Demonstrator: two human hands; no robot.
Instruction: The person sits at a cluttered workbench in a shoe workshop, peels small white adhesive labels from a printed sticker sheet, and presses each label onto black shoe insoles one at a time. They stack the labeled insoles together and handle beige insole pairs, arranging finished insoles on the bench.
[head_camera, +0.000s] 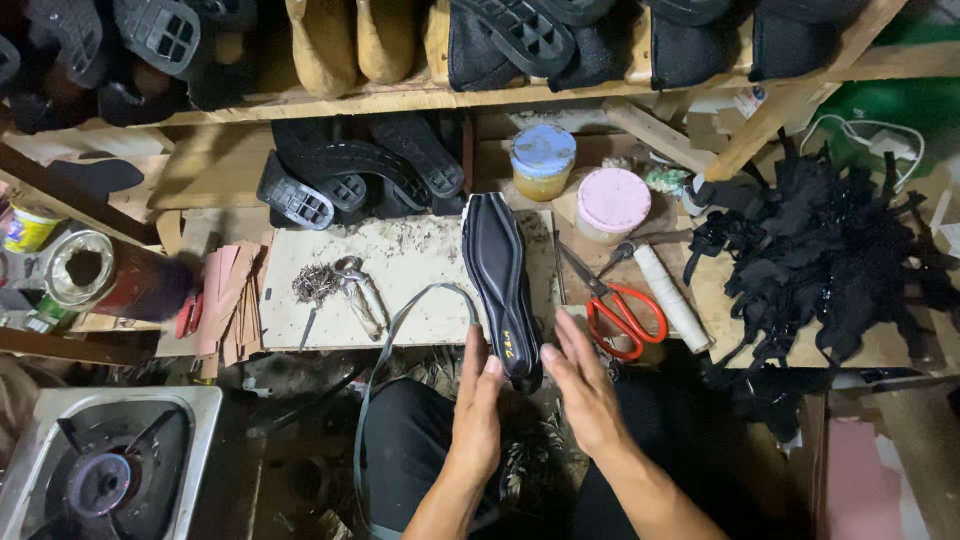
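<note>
Two hands, the left hand (478, 400) and right hand (580, 385), flank with fingers straight the near end of a long black rubber shoe sole (500, 285) lying on the pale worn bench (400, 270), red-handled scissors (618, 305) just right.

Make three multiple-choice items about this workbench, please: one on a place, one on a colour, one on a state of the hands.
1. Where are the scissors?
A. right of the black sole
B. on the stove
C. on the top shelf

2. What colour are the scissor handles?
A. blue
B. red
C. green

3. How are the left hand and right hand?
A. both clenched in fists
B. open, either side of the sole's near end
C. gripping the scissors

Answers: 1 A, they lie on the bench to its right; 2 B, the loops are red; 3 B, fingers are extended beside the sole.
</note>
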